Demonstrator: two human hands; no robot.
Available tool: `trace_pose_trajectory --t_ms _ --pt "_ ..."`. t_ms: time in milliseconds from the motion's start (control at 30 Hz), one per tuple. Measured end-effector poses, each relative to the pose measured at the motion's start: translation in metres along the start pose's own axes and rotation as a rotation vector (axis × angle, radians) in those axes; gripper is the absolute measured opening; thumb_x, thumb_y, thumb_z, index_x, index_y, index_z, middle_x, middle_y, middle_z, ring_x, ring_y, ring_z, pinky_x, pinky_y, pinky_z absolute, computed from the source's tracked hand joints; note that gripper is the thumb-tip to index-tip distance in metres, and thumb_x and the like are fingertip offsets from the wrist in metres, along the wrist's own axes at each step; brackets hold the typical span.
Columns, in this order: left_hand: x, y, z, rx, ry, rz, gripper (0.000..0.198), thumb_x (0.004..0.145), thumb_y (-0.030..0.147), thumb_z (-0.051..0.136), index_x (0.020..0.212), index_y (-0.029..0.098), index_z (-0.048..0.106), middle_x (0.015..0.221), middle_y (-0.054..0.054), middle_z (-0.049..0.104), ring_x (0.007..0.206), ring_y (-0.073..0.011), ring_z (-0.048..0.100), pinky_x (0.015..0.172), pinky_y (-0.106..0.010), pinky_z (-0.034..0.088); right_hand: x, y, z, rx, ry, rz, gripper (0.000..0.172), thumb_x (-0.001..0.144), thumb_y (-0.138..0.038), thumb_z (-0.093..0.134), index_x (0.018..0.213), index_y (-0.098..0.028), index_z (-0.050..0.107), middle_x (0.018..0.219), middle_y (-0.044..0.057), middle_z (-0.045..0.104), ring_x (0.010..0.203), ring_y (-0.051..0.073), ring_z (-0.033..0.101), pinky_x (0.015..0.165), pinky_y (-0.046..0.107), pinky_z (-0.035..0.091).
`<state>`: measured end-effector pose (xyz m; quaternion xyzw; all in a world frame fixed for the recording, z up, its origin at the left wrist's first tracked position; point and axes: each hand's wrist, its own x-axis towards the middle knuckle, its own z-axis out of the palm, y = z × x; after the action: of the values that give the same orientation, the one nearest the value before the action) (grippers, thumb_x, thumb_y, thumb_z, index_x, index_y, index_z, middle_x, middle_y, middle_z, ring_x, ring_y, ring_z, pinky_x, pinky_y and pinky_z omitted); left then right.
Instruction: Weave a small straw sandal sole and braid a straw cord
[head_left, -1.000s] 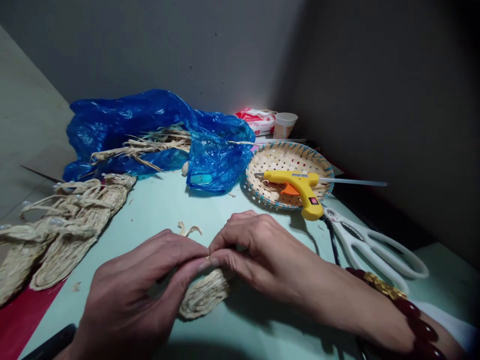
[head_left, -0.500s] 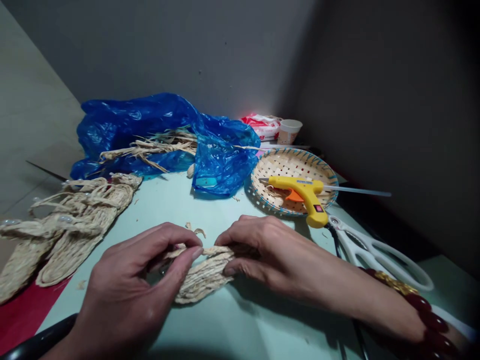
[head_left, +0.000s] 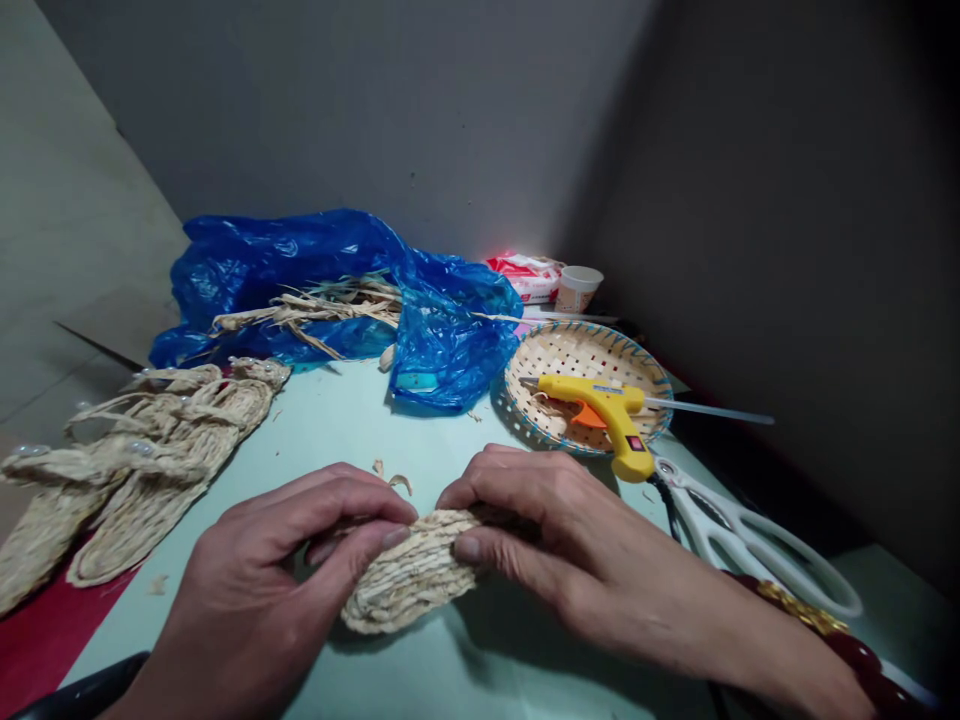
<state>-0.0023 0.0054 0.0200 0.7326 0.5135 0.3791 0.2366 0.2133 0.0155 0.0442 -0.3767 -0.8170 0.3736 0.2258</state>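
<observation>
Both hands grip one small woven straw sole (head_left: 409,580) just above the pale green table (head_left: 480,660). My left hand (head_left: 277,580) pinches its left end between thumb and fingers. My right hand (head_left: 540,525) holds its right end, thumb underneath and fingers curled over the top. A dark red bead bracelet with a gold piece (head_left: 806,610) sits on my right wrist.
A pair of finished straw sandals (head_left: 142,460) lies at the left. Behind is a blue plastic bag (head_left: 337,290) with loose straw. A round woven tray (head_left: 585,385) carries a yellow glue gun (head_left: 607,405). White scissors (head_left: 750,545) lie at the right, a paper cup (head_left: 579,288) at the back.
The hands have shifted from pinching a strand over the sole to gripping the sole's two ends, and it now shows more fully between them. The view has tilted up slightly.
</observation>
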Motion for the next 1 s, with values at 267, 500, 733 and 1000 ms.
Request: trace_pose_trajectory --t_ms 267,500,733,1000 --pt "0.001 0.001 -0.004 -0.08 -0.056 -0.128 0.01 0.075 0.034 0.068 0.066 0.03 0.071 0.07 0.005 0.072 0.068 -0.0148 0.067 0.049 -0.017 0.049 -0.001 -0.004 0.0 0.031 -0.002 0.035 0.014 0.096 -0.018 0.051 0.099 -0.021 0.065 0.092 -0.003 0.062 0.089 0.011 0.055 0.08 0.023 0.04" --pt "-0.007 -0.004 -0.002 -0.058 0.054 -0.05 0.016 0.068 0.03 0.077 0.078 0.04 0.071 0.081 0.015 0.072 0.077 -0.0079 0.067 0.074 -0.008 0.047 -0.002 -0.002 0.0 0.036 0.053 0.032 0.014 0.096 -0.019 0.052 0.1 -0.022 0.065 0.094 -0.003 0.062 0.089 0.01 0.055 0.081 0.023 0.04" --pt "-0.003 0.002 -0.005 -0.12 0.056 -0.154 0.005 0.07 0.033 0.075 0.073 0.036 0.071 0.077 0.012 0.072 0.074 -0.0095 0.066 0.065 -0.009 0.05 -0.007 -0.002 0.006 0.027 0.188 -0.068 0.029 0.095 -0.022 0.056 0.124 -0.023 0.057 0.106 -0.001 0.063 0.097 0.011 0.057 0.086 0.022 0.043" --pt "-0.001 0.005 -0.008 -0.259 -0.022 -0.27 0.009 0.074 0.031 0.068 0.065 0.032 0.071 0.075 0.006 0.071 0.073 -0.0128 0.065 0.057 -0.013 0.051 -0.003 0.001 0.011 -0.01 0.254 -0.223 0.019 0.09 -0.01 0.059 0.107 -0.016 0.064 0.089 0.0 0.066 0.086 0.011 0.059 0.077 0.023 0.047"
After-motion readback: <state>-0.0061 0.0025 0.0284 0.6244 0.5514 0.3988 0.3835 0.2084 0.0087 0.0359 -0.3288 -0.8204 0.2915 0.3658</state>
